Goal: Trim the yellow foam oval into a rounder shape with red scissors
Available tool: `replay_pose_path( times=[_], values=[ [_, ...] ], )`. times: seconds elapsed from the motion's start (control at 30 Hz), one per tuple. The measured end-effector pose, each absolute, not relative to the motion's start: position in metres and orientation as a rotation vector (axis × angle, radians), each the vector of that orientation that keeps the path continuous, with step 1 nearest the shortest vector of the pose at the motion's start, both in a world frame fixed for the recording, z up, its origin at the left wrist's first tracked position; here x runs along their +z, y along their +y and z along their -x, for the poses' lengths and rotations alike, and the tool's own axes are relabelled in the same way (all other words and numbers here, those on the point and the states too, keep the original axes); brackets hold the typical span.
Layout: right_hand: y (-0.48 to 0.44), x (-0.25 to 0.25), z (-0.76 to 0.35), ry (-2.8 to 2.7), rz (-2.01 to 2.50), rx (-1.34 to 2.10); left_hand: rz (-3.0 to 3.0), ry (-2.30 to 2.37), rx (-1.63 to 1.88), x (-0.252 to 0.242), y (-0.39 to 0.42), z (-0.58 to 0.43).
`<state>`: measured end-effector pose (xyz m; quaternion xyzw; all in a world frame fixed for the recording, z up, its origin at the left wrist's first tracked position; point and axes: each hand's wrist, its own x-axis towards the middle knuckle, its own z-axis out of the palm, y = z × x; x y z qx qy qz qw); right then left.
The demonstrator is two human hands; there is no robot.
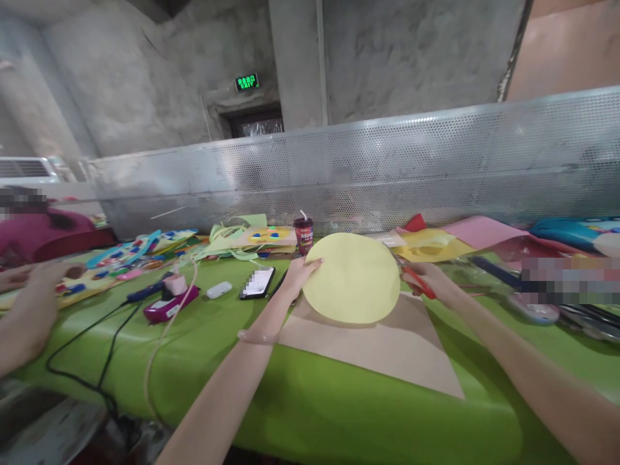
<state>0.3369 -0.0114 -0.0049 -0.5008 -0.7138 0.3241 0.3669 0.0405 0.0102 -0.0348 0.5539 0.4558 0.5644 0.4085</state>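
A round sheet of pale yellow paper [356, 278] is held up by its left edge, pinched in my left hand [299, 274]. At its right edge my right hand [430, 279] grips a pair of scissors [420, 283] with red handles; the blades are mostly hidden, so I cannot tell whether they touch the paper. Below the round sheet, a larger beige sheet of paper [382, 352] lies flat on the green tablecloth [310, 413]. A translucent bracelet is around my left wrist.
Left of me are a phone [258, 283], a white case [219, 290], a purple power strip [172, 305] and cables. A cup with a straw [303, 234] stands behind. Coloured paper [484, 229] lies at the back right. Another person's arm [29, 310] reaches in at far left.
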Motion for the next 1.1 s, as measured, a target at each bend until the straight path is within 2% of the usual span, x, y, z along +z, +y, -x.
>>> replay_pose_path(
  times=[0.67,1.1],
  values=[
    [0.005,-0.019,-0.348,-1.846,1.253,0.839,-1.377,1.117,1.417,-0.034,0.010,-0.041],
    [-0.005,-0.010,-0.342,-1.859,1.283,0.798,-1.396,1.144,1.418,-0.033,0.010,-0.042]
  ],
)
